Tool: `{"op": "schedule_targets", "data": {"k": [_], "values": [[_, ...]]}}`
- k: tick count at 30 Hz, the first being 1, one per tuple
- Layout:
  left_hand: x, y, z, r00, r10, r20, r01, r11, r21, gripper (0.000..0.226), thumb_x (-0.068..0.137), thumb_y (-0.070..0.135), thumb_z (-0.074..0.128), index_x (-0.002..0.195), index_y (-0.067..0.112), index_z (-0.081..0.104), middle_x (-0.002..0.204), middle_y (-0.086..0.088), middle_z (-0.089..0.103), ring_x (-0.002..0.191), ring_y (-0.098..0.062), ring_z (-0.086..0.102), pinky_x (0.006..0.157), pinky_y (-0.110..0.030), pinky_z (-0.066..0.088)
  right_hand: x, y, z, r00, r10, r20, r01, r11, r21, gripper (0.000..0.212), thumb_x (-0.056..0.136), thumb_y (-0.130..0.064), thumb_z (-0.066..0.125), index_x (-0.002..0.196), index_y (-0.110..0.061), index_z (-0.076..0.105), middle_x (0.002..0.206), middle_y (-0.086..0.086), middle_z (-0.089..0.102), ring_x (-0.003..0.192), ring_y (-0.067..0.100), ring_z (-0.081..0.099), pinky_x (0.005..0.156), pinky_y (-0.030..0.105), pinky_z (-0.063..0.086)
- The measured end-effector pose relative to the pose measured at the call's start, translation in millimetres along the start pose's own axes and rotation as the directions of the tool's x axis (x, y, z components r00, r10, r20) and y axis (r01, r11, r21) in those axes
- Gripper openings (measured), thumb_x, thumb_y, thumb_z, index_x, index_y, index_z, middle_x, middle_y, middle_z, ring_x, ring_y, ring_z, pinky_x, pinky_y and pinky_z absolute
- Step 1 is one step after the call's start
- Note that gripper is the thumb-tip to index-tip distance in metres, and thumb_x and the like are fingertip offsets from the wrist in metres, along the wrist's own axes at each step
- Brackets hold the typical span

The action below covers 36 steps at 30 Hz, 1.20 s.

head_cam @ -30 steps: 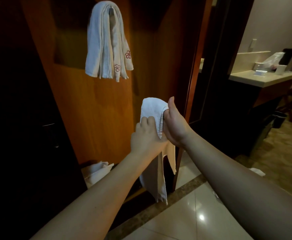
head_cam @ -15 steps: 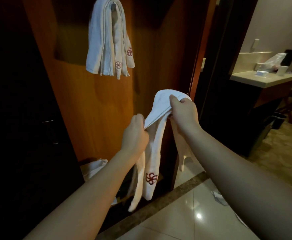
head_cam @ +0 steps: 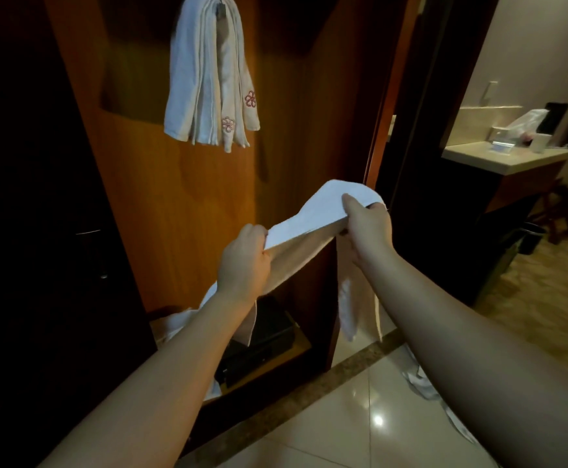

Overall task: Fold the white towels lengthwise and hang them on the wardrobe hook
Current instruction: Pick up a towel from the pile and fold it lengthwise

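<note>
1. White cloth is stretched between the two hands: the left hand (head_cam: 243, 261) is closed around the lower end of the white towel (head_cam: 313, 217), with the fingers curled over its edge.
2. The right hand (head_cam: 367, 224) grips the higher end of the same towel, thumb on top, fingers wrapped under it.
3. Between the hands the towel makes a flat band, rising from left to right; its loose ends hang down below each hand, in front of the open wardrobe.
4. Far and up on the left, the folded towels (head_cam: 208, 79) with red flower marks hang on the wardrobe hook (head_cam: 220, 8), against the orange wooden panel (head_cam: 174, 214).
5. Low in the wardrobe, a dark box (head_cam: 262, 342) stands on the bottom shelf, and more white cloth (head_cam: 171, 324) lies to the left of it.
6. Near on the right, another white cloth (head_cam: 422, 383) lies on the glossy tiled floor (head_cam: 343, 427).
7. Far right, a pale counter (head_cam: 498, 160) carries a few small objects.
</note>
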<state>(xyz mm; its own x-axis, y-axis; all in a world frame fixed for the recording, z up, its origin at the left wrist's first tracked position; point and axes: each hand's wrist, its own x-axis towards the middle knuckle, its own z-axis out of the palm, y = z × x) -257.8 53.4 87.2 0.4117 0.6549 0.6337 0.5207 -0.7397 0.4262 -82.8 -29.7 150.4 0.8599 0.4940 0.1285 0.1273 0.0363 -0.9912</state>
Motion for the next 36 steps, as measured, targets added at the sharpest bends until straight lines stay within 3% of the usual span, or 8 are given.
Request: {"op": "schedule_targets", "data": {"k": [3, 11, 17, 20, 22, 24, 29, 36], "values": [[-3.7, -7.8, 6.0, 0.999, 0.002, 0.048, -0.006, 0.996, 0.086, 0.014, 0.096, 0.010, 0.058, 0.109, 0.011, 0.061, 0.097, -0.004, 0.058, 0.068, -0.014, 0.055, 0.054, -0.030, 0.052, 2.9, -6.1, -1.6, 0.998, 0.010, -0.055, -0.007, 0.999, 0.052, 0.035, 0.094, -0.032, 0.059, 0.120, -0.008, 0.063, 0.096, 0.002, 0.072, 0.088, 0.020, 0.072, 0.082, 0.048, 0.062], [-35.5, -50.0, 33.1, 0.941, -0.292, 0.171, 0.269, 0.952, 0.147, 0.012, 0.093, 0.023, 0.063, 0.102, 0.016, 0.059, 0.109, -0.003, 0.056, 0.103, -0.020, 0.056, 0.086, -0.037, 0.055, 15.9, -35.3, -7.9, 0.992, -0.021, -0.128, 0.045, 0.981, 0.188, 0.009, 0.094, -0.028, 0.056, 0.094, -0.022, 0.063, 0.075, -0.003, 0.072, 0.077, 0.019, 0.075, 0.077, 0.047, 0.063], [-37.9, -57.3, 20.3, 0.900, -0.394, 0.185, 0.433, 0.854, -0.288, 0.035, 0.085, 0.010, 0.063, 0.086, 0.038, 0.042, 0.086, 0.007, 0.058, 0.070, -0.008, 0.058, 0.051, -0.021, 0.049, 27.1, -44.0, -22.1, 0.978, -0.017, -0.210, 0.076, 0.957, 0.280, 0.009, 0.089, -0.022, 0.057, 0.081, -0.025, 0.056, 0.077, -0.003, 0.070, 0.075, 0.019, 0.073, 0.065, 0.035, 0.057], [-39.4, -61.8, -5.8, 0.835, -0.551, -0.001, 0.384, 0.583, -0.715, 0.038, 0.074, 0.019, 0.068, 0.096, 0.046, 0.051, 0.095, 0.022, 0.065, 0.082, -0.003, 0.066, 0.064, -0.019, 0.054, 30.7, -49.0, -28.0, 0.977, 0.009, -0.214, 0.080, 0.912, 0.403, 0.010, 0.090, -0.015, 0.056, 0.084, -0.023, 0.059, 0.081, 0.000, 0.073, 0.076, 0.017, 0.074, 0.063, 0.031, 0.059], [-48.0, -63.0, -1.7, 0.762, -0.603, 0.236, 0.380, 0.122, -0.917, 0.049, 0.076, 0.022, 0.078, 0.120, 0.031, 0.058, 0.114, 0.015, 0.071, 0.099, -0.009, 0.071, 0.078, -0.029, 0.059, 31.3, -52.0, -24.5, 0.989, 0.042, -0.141, 0.043, 0.833, 0.551, 0.013, 0.094, -0.007, 0.054, 0.089, -0.017, 0.058, 0.086, 0.006, 0.072, 0.075, 0.018, 0.073, 0.065, 0.032, 0.060], [-64.2, -52.4, 11.2, 0.702, -0.492, 0.515, 0.543, -0.099, -0.834, 0.049, 0.081, 0.009, 0.074, 0.128, 0.014, 0.059, 0.130, -0.011, 0.067, 0.105, -0.023, 0.071, 0.090, -0.039, 0.057, 30.7, -53.7, -17.9, 0.993, 0.071, -0.098, 0.005, 0.785, 0.619, 0.010, 0.095, -0.002, 0.053, 0.096, -0.010, 0.058, 0.090, 0.011, 0.071, 0.076, 0.021, 0.073, 0.066, 0.032, 0.060], [-73.0, -57.6, 7.6, 0.768, -0.368, 0.524, 0.584, 0.065, -0.809, 0.037, 0.102, 0.009, 0.052, 0.138, 0.014, 0.057, 0.131, -0.011, 0.067, 0.121, -0.029, 0.063, 0.100, -0.044, 0.053, 38.1, -50.2, -23.8, 0.987, 0.111, -0.119, 0.000, 0.734, 0.680, 0.014, 0.092, 0.004, 0.053, 0.101, -0.005, 0.058, 0.074, 0.010, 0.072, 0.053, 0.018, 0.072, 0.047, 0.027, 0.055], [-65.8, -69.6, -32.6, 0.814, -0.373, 0.446, 0.528, 0.152, -0.836, 0.033, 0.103, 0.009, 0.048, 0.134, 0.010, 0.057, 0.128, -0.016, 0.067, 0.118, -0.033, 0.065, 0.095, -0.051, 0.055, 45.2, -24.5, -32.1, 0.988, 0.149, -0.052, -0.092, 0.810, 0.579, 0.011, 0.092, -0.005, 0.057, 0.101, -0.011, 0.059, 0.092, 0.010, 0.073, 0.073, 0.021, 0.075, 0.056, 0.030, 0.058]]}}
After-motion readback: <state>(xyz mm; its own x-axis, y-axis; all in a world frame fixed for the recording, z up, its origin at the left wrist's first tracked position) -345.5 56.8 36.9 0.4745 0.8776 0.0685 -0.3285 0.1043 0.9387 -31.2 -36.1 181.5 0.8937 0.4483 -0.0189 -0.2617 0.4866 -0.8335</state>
